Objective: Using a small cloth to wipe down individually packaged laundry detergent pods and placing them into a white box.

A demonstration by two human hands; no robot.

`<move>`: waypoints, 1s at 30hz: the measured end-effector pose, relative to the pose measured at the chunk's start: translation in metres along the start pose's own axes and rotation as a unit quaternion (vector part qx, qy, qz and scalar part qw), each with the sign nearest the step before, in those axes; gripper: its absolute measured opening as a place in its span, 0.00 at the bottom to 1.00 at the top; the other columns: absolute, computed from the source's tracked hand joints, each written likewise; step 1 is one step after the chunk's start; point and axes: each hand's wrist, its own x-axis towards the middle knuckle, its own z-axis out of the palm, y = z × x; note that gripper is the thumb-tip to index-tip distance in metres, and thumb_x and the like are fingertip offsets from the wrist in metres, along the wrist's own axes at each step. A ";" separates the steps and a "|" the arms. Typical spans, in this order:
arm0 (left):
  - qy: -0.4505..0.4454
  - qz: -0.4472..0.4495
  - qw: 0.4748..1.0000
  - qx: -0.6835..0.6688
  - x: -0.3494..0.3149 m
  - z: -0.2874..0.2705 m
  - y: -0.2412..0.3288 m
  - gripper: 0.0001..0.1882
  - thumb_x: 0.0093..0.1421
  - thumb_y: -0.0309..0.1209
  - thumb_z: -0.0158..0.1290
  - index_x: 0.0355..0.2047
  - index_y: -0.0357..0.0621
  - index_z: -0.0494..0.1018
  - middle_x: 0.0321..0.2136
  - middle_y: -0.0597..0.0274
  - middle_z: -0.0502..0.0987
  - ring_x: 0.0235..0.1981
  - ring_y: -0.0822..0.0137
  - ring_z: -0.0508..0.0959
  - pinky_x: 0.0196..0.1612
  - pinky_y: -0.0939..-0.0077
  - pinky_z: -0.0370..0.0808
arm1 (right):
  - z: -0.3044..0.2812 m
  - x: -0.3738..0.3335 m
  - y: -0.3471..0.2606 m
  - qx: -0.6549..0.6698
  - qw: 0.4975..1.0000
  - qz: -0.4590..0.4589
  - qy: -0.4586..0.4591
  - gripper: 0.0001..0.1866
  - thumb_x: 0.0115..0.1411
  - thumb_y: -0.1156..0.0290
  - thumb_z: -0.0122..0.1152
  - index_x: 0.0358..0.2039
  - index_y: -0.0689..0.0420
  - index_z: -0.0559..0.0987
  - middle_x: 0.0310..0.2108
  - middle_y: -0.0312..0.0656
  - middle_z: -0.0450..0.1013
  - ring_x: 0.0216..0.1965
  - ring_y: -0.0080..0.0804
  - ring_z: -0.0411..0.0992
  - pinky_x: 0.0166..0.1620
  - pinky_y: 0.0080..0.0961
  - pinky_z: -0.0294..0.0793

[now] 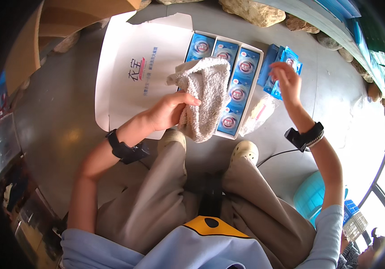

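A grey-white terry cloth (205, 96) is gripped in my left hand (171, 110), with the thumb pressed on top of it. The cloth hangs over a white box (256, 85) and hides part of its contents. Inside the box, blue packets (238, 93) with round emblems lie in divided columns. The white lid (134, 83) is folded out to the left. My right hand (286, 80) hovers by the loose blue packets (271, 62) on the floor right of the box, fingers partly curled and apart; I see nothing held in it.
A clear plastic bag (258, 117) lies against the box's right side. My shoes (245, 151) are close to its near edge. Large stones (250, 12) line the far side, and a cardboard box (67, 20) stands far left. A turquoise round object (310, 195) and a dark cable (282, 154) are at right.
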 end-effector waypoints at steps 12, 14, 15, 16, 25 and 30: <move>-0.011 0.063 0.990 0.124 0.005 0.011 -0.001 0.30 0.46 0.27 0.46 0.51 0.35 0.54 0.45 0.58 0.65 0.46 0.68 0.66 0.50 0.74 0.62 | 0.066 -0.053 -0.058 0.151 0.934 0.035 -0.322 0.12 0.56 0.68 0.52 0.34 0.64 0.68 0.26 0.34 0.67 0.30 0.17 0.64 0.34 0.17 0.65; 0.021 0.082 0.990 0.114 0.003 0.010 0.000 0.27 0.48 0.29 0.49 0.49 0.35 0.58 0.43 0.59 0.67 0.44 0.70 0.68 0.47 0.76 0.65 | 0.061 -0.051 -0.053 0.131 0.949 0.036 -0.286 0.10 0.56 0.72 0.50 0.36 0.64 0.67 0.28 0.35 0.67 0.31 0.18 0.64 0.35 0.18 0.65; 0.052 0.102 0.988 0.103 0.001 0.010 0.000 0.24 0.50 0.30 0.51 0.46 0.35 0.62 0.41 0.60 0.70 0.41 0.71 0.70 0.44 0.78 0.67 | 0.059 -0.051 -0.056 0.157 0.948 0.067 -0.269 0.11 0.56 0.74 0.47 0.39 0.64 0.66 0.30 0.37 0.68 0.33 0.19 0.65 0.37 0.18 0.66; 0.053 0.101 0.988 0.103 0.001 0.009 0.000 0.24 0.50 0.30 0.51 0.46 0.35 0.62 0.41 0.60 0.70 0.41 0.71 0.70 0.44 0.78 0.67 | 0.058 -0.050 -0.057 0.157 0.948 0.067 -0.269 0.11 0.56 0.74 0.47 0.39 0.64 0.66 0.30 0.37 0.68 0.33 0.19 0.65 0.37 0.18 0.66; 0.146 0.152 0.963 0.170 -0.015 -0.016 -0.002 0.18 0.50 0.30 0.55 0.40 0.37 0.68 0.33 0.63 0.73 0.32 0.76 0.72 0.36 0.82 0.68 | 0.032 -0.035 -0.065 0.324 0.927 0.154 -0.108 0.10 0.57 0.73 0.47 0.40 0.58 0.68 0.30 0.33 0.69 0.27 0.16 0.66 0.31 0.14 0.66; 0.165 0.153 0.925 0.306 -0.021 -0.033 0.005 0.16 0.51 0.31 0.53 0.40 0.38 0.69 0.31 0.66 0.73 0.33 0.78 0.71 0.36 0.85 0.67 | 0.019 -0.022 -0.070 0.331 0.932 0.125 -0.078 0.11 0.58 0.71 0.47 0.41 0.58 0.69 0.31 0.32 0.70 0.30 0.16 0.68 0.33 0.13 0.67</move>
